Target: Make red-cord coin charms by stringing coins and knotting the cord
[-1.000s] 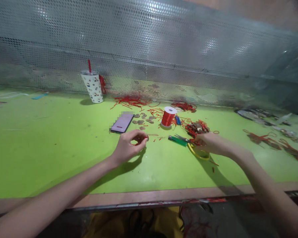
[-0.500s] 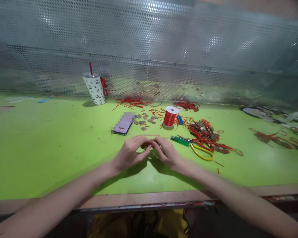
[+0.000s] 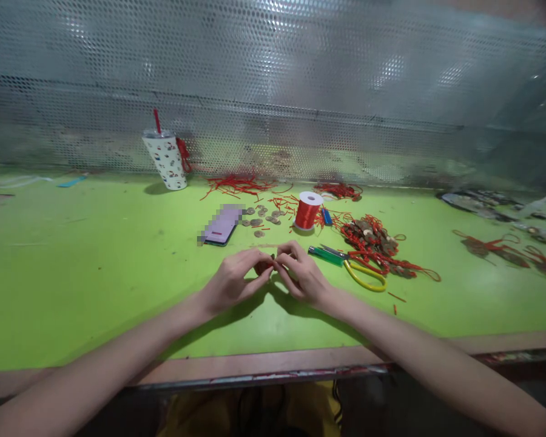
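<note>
My left hand (image 3: 237, 276) and my right hand (image 3: 306, 274) meet over the green table, fingertips nearly touching. Each is closed in a pinch on a small piece of red cord (image 3: 264, 266). Something dark shows with the cord inside my left fingers, mostly hidden; it may be a coin. Beyond the hands lie several loose coins (image 3: 255, 223) and a phone (image 3: 224, 226). To the right of my right hand are a green lighter (image 3: 328, 257) and scissors (image 3: 366, 280) with yellow and red handles. A spool of red cord (image 3: 307, 213) stands upright behind them.
Coins tied with red cord lie in a pile (image 3: 373, 240) on the right, with more knotted strands (image 3: 495, 244) farther right. A patterned cup (image 3: 166, 161) with a straw stands at the back left. Cut red cords (image 3: 239, 185) lie before the perforated metal screen (image 3: 264, 109).
My right fingers have shifted slightly at the pinch and their knuckles have risen. My left hand keeps its grip. The whole view has moved a little, so the table things appear shifted left.
</note>
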Action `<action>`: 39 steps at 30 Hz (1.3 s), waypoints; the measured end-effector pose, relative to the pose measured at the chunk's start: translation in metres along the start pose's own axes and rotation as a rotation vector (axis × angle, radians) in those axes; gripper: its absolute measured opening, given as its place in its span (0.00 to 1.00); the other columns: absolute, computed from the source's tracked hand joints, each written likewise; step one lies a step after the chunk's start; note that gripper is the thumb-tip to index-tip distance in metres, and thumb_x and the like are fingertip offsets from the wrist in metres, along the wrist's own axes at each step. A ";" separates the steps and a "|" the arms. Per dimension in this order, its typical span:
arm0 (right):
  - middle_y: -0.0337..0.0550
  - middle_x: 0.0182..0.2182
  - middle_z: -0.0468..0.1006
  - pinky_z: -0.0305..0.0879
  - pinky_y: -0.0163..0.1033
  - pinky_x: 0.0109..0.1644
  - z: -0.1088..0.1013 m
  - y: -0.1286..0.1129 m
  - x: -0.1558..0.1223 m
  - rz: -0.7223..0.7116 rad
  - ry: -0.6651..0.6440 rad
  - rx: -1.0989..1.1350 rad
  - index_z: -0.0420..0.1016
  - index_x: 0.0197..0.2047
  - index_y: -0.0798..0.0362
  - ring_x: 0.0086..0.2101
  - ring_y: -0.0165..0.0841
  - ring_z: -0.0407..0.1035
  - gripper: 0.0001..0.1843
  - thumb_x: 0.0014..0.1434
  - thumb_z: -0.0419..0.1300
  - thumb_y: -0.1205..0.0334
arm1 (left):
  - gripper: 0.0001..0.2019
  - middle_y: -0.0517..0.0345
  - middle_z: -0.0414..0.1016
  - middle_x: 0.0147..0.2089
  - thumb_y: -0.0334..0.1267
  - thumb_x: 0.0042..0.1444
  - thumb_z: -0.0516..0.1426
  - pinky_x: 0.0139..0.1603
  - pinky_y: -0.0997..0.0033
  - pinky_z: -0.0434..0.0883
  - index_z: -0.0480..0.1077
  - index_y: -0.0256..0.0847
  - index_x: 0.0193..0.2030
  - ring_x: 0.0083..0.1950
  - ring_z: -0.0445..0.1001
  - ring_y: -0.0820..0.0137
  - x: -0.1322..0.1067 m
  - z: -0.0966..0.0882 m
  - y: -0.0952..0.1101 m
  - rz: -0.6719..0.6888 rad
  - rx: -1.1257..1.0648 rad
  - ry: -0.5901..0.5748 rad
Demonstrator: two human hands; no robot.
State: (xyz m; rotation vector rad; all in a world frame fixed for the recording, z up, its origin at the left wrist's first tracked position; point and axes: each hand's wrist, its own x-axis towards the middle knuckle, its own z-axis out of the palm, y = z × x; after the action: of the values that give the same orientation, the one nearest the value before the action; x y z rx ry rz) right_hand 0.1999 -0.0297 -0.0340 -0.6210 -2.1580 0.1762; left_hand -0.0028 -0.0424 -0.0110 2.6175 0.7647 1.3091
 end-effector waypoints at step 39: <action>0.51 0.36 0.76 0.64 0.44 0.40 -0.085 0.048 0.014 0.430 -0.472 -0.351 0.70 0.38 0.54 0.35 0.41 0.68 0.12 0.64 0.60 0.52 | 0.03 0.57 0.78 0.30 0.27 0.58 0.60 0.31 0.75 0.73 0.75 0.36 0.37 0.28 0.75 0.74 0.004 -0.001 -0.006 -0.102 -0.120 0.021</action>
State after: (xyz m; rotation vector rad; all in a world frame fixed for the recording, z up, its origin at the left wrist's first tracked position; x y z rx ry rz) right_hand 0.2763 0.0110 0.0125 -1.3602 -2.4988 0.1877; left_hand -0.0041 -0.0352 -0.0090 2.4426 0.7859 1.3138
